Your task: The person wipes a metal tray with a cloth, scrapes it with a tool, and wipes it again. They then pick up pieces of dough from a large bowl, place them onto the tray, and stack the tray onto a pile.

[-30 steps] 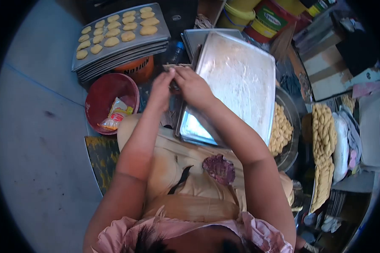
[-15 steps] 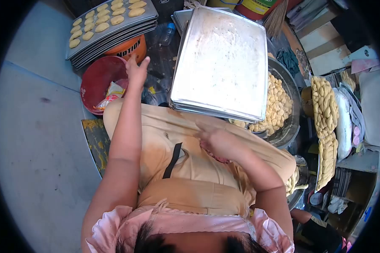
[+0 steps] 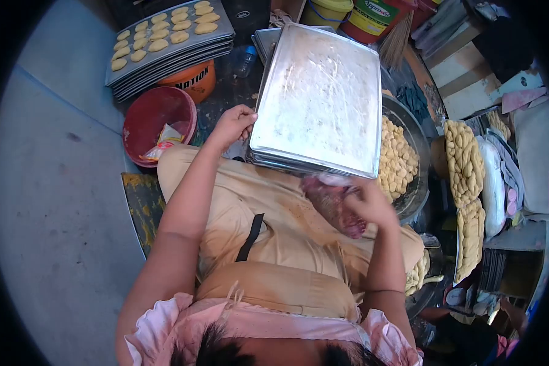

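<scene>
A stack of metal baking trays stands in front of my knees, its top baking tray (image 3: 320, 100) bare, greasy and streaked. At the left edge of that tray, my left hand (image 3: 233, 128) has curled fingers closed on the rim. My right hand (image 3: 372, 204) grips a dark red and pink patterned cloth (image 3: 332, 204) just below the tray's near edge, both smeared by motion. Partly behind the stack on the right is a big round basin (image 3: 422, 177) with many small dough pieces (image 3: 398, 158).
At the back left, a stacked tray (image 3: 192, 46) carries oval dough pieces above an orange bucket (image 3: 202, 82). A red bucket (image 3: 134, 137) holds a plastic packet (image 3: 168, 139). Braided dough (image 3: 463, 161) lies at the right. Another person's arm (image 3: 515, 314) shows at lower right.
My left hand has come from above the red bucket to the tray's left edge. My right hand has moved right from my lap, bringing the cloth up near the tray's front edge.
</scene>
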